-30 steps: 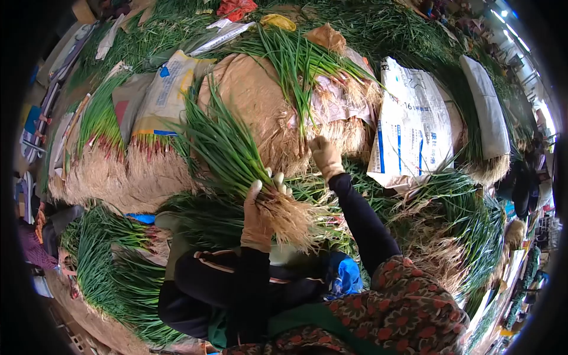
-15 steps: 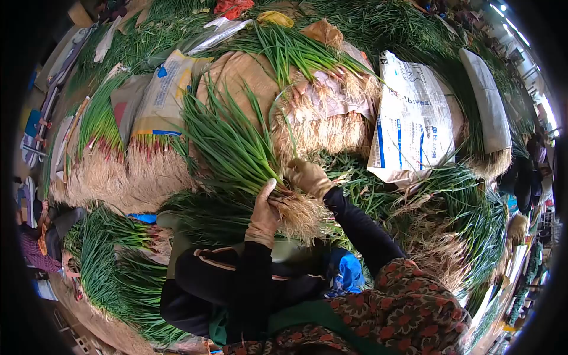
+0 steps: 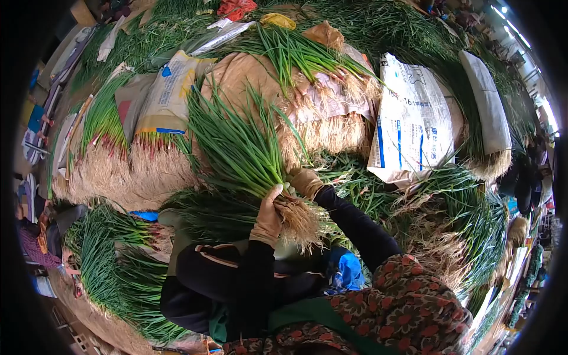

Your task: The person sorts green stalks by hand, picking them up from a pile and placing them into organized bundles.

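A thick bunch of spring onions (image 3: 245,151) slants across the middle, long green leaves pointing up and left, tangled pale roots hanging down toward my lap. My left hand (image 3: 267,218), in a pale glove, is closed around its stem bases, thumb on top. At the right side of the stems is my right hand (image 3: 305,182), also gloved. Its fingers are curled in against the bunch, and what they pinch is hidden. A thin green leaf arcs down from the bunch toward this hand.
Ahead lies a root-fringed heap (image 3: 325,135) with loose spring onions (image 3: 302,56) on top. A printed white sack (image 3: 411,118) covers the stack to its right, a yellow-grey sack (image 3: 163,97) the one to its left. Another person (image 3: 41,236) is at the far left.
The bunch has turned more upright, its leaves swinging right. My right hand has moved slightly down, in against the stems, and the thin leaf that looped above it now bends to the right.
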The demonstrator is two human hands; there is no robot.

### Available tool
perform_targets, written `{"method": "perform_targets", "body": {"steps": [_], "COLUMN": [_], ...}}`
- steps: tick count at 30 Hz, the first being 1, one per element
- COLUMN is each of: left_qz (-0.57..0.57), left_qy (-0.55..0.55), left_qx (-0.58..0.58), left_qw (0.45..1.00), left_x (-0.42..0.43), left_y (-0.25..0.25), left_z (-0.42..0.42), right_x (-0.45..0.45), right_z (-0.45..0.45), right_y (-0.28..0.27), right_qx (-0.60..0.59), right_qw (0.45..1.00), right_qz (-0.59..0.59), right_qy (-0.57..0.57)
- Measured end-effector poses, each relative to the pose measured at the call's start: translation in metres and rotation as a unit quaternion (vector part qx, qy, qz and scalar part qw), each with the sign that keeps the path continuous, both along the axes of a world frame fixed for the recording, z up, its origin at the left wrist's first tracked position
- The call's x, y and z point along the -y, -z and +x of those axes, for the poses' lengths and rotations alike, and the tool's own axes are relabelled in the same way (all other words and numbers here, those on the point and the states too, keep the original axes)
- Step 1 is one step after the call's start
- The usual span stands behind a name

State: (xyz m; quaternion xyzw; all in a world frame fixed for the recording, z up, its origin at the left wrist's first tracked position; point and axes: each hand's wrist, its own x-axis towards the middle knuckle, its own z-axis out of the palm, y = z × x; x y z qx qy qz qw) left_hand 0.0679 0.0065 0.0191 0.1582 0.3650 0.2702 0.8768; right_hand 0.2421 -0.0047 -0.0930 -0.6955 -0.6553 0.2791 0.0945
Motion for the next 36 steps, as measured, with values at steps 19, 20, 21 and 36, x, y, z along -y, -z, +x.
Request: {"method": "perform_targets", "body": {"steps": [19, 20, 21, 36], "left_qz": [-0.023, -0.032, -0.041, 0.004], "left_qy": [-0.027, -0.035, -0.042, 0.076], "left_qx": [0.075, 0.072, 0.070, -0.052], "left_qw": [0.997, 0.996, 0.996, 0.996], "left_x": [-0.004, -0.003, 0.000, -0.002], "left_y": [0.000, 0.002, -0.001, 0.018], "left_z": [-0.007, -0.004, -0.001, -0.007], "right_x": [-0.018, -0.012, -0.004, 0.033], "right_z": [-0.007, -0.006, -0.006, 0.043], "right_y": [-0.056, -0.045, -0.038, -0.036], "right_qx": [-0.348, -0.370, -0.391, 0.148], "right_qw": [0.929, 0.915, 0.898, 0.956], "right_qz": [0.037, 0.021, 0.005, -0.246], "right_qy": [0.122, 0.162, 0.203, -0.064]}}
